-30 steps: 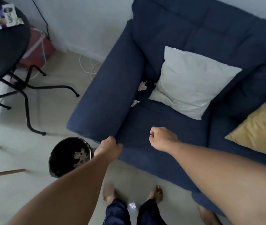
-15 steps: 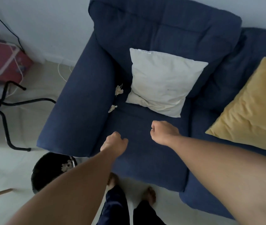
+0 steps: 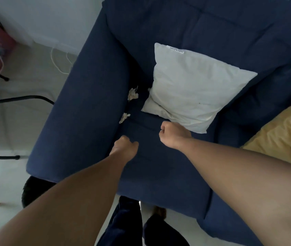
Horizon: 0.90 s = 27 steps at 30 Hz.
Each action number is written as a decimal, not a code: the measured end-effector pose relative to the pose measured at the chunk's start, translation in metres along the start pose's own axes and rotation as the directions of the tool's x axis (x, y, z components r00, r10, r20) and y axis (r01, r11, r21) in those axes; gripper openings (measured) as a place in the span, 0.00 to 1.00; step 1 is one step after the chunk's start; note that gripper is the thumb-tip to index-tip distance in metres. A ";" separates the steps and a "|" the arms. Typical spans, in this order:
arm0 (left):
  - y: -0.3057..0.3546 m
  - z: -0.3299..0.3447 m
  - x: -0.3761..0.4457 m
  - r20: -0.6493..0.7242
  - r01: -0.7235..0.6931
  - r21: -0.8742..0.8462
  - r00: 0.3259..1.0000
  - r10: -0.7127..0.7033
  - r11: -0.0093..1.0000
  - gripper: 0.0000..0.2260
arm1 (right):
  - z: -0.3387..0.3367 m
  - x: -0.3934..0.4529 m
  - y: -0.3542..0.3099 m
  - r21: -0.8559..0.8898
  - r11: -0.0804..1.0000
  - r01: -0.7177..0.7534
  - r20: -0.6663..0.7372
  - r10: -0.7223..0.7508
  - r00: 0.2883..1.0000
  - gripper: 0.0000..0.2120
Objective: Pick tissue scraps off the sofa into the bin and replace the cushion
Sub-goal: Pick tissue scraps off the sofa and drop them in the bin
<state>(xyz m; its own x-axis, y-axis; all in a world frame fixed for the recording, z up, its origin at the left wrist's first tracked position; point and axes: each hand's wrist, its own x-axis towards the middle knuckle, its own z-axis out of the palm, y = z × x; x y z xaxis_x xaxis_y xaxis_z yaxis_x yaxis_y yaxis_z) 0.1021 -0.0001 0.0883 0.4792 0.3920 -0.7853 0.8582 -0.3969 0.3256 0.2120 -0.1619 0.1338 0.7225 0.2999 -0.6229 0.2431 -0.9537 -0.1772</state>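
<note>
Hands: left (image 3: 125, 147) & right (image 3: 174, 134) both fisted, empty, now further over sofa (image 3: 91, 86) seat; scraps (image 3: 132, 94) nearer, pickup imminent.

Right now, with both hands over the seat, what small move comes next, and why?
Probably reach the left hand forward to the nearer tissue scrap: it lies just ahead by the armrest, and both fists look empty.
</note>
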 end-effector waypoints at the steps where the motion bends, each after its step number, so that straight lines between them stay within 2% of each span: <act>1: 0.001 -0.002 0.007 0.001 0.013 -0.018 1.000 -0.013 1.000 0.09 | 0.000 0.009 -0.006 0.001 1.000 0.000 0.000 0.000 1.000 0.09; 3: 0.001 -0.003 0.023 0.006 0.049 -0.082 0.999 -0.049 0.995 0.10 | -0.001 0.026 -0.017 0.006 1.000 0.003 0.004 -0.003 1.000 0.10; 5: 0.000 -0.003 0.035 0.010 0.094 -0.152 0.996 -0.094 0.984 0.18 | 0.001 0.042 -0.026 0.014 1.000 0.006 0.005 -0.006 1.000 0.12; 8: -0.001 0.001 0.054 0.009 0.163 -0.226 0.986 -0.165 0.961 0.21 | 0.003 0.066 -0.037 0.027 1.000 0.012 0.005 -0.012 1.000 0.13; 14: 0.013 0.015 0.101 0.005 0.219 -0.407 0.972 -0.237 0.887 0.31 | 0.013 0.122 -0.047 0.022 0.995 0.093 0.026 -0.093 0.995 0.16; 18: 0.029 0.026 0.141 0.002 0.263 -0.574 0.947 -0.320 0.776 0.31 | 0.020 0.159 -0.052 0.091 0.984 0.151 0.048 -0.156 0.987 0.19; 22: 0.036 0.037 0.187 0.050 0.350 -0.738 0.881 -0.470 0.577 0.38 | 0.027 0.197 -0.063 0.136 0.968 0.213 0.020 -0.217 0.976 0.20; 26: 0.039 0.046 0.226 0.051 0.344 -0.822 0.838 -0.543 0.454 0.29 | 0.031 0.235 -0.078 0.200 0.953 0.228 -0.021 -0.228 0.973 0.21; 27: 0.040 0.043 0.230 0.069 0.364 -0.823 0.826 -0.560 0.436 0.30 | 0.031 0.243 -0.082 0.220 0.949 0.228 -0.032 -0.227 0.973 0.22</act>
<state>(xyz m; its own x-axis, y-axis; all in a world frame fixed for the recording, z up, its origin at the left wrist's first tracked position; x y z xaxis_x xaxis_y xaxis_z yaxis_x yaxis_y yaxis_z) 0.2391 0.0382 -0.1023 -0.0970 0.4889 -0.8670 0.6996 0.6530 0.2900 0.3475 -0.0117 -0.0270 0.6689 0.5089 -0.5418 0.2532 -0.8413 -0.4776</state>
